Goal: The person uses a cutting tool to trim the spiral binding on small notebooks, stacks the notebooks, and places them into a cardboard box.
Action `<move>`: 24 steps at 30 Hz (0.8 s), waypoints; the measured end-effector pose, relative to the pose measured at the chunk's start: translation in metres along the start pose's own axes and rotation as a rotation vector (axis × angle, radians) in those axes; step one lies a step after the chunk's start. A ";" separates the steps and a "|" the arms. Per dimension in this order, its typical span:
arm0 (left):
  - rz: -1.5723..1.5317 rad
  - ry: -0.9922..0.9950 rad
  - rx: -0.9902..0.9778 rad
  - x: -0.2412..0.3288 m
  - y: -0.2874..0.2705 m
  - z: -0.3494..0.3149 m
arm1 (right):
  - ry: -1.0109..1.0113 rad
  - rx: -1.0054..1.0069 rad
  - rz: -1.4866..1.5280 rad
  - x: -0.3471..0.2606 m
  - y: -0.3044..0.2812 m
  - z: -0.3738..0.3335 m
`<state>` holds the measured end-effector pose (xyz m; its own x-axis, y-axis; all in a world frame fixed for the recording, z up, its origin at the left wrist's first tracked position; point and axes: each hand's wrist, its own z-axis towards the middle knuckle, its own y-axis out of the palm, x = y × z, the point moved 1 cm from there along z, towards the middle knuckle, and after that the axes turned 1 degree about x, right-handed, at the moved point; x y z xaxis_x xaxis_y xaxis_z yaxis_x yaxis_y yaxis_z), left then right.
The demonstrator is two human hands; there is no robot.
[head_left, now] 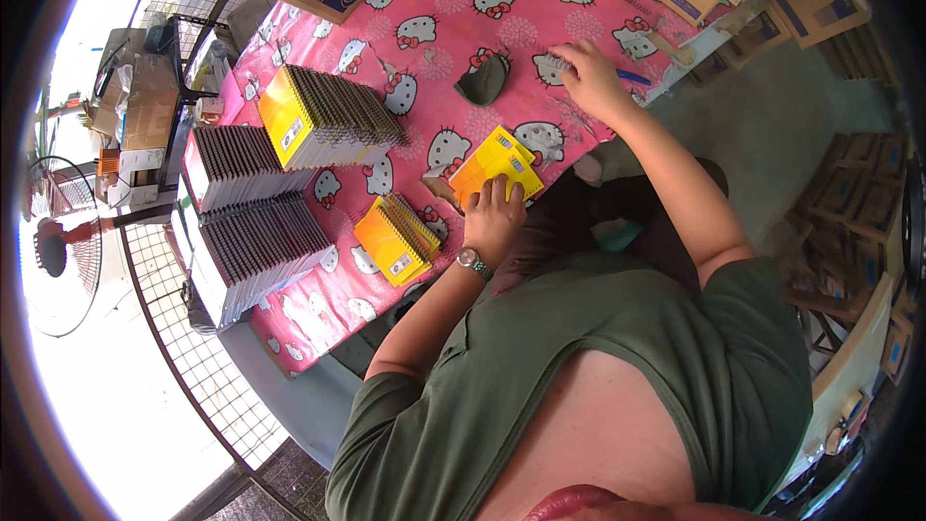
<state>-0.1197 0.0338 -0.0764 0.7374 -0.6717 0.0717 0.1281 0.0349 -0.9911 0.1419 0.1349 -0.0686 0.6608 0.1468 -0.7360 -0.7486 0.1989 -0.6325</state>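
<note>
Binding step, it seems: her left hand (494, 217) presses flat on the yellow notebook (495, 166); her right hand (590, 77), farther off, pinches a wire spiral (552, 66), which needs threading next.

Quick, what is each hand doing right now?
Left hand: fingers flat, pressing on the yellow notebook.
Right hand: touching small wire coils; grip cannot be told.

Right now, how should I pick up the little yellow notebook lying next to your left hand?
Grip the small yellow spiral notebook by its plain long edge, opposite the wire coil, coming from the table's near edge. It lies flat, apart from the left hand, so slide fingers under that free edge.
</note>
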 end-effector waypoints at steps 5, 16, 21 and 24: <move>-0.163 -0.010 -0.001 -0.019 -0.031 0.022 | -0.094 0.062 -0.066 0.002 -0.001 -0.013; -0.086 -0.109 0.259 -0.025 -0.021 0.039 | -0.281 -0.292 0.174 -0.044 -0.004 -0.033; -0.105 -0.076 0.203 -0.031 -0.023 0.038 | -0.290 -0.211 0.225 -0.042 0.021 -0.051; -0.103 -0.064 0.212 -0.031 -0.024 0.037 | -0.211 -0.274 0.312 -0.044 0.029 -0.051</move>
<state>-0.1206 0.0810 -0.0511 0.7530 -0.6314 0.1852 0.3365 0.1277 -0.9330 0.0883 0.0851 -0.0665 0.3771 0.3581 -0.8542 -0.8812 -0.1453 -0.4499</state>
